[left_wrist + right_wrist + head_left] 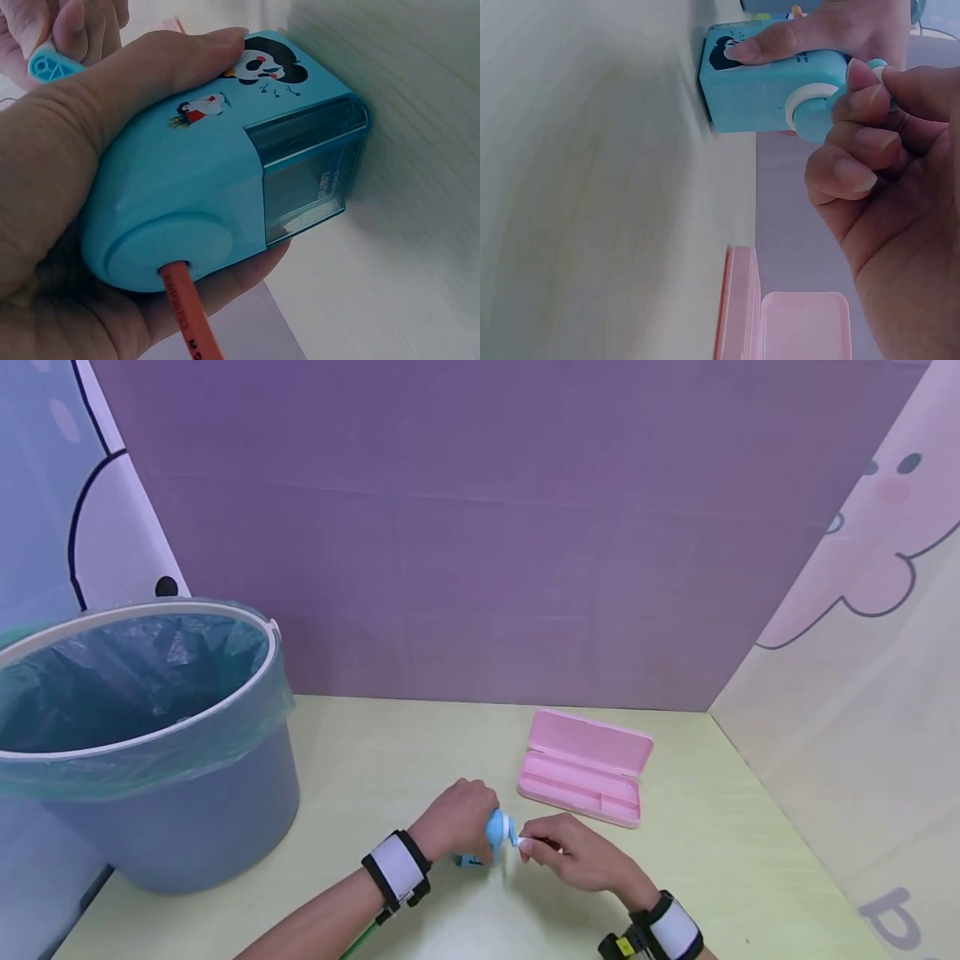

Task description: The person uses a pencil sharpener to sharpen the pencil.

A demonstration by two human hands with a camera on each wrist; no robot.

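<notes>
My left hand [461,818] grips a light-blue crank pencil sharpener [202,165] and keeps it on the table, its thumb over the panda picture on top. From the round hole in the sharpener's front sticks an orange-red pencil [191,315]; its tip is hidden inside. A see-through drawer [300,199] with some shavings forms the sharpener's lower part. At the other end, my right hand [577,852] pinches the knob of the blue crank handle [56,67] between thumb and forefinger, the other fingers curled.
Behind my right hand lies an opened pink pencil case [562,779], its lid tilted back. A big blue bin [187,827] with a green liner stands on the left. Purple wall covering [480,568] rises behind the pale wood-grain table [360,760], and a printed sheet [862,718] borders the right.
</notes>
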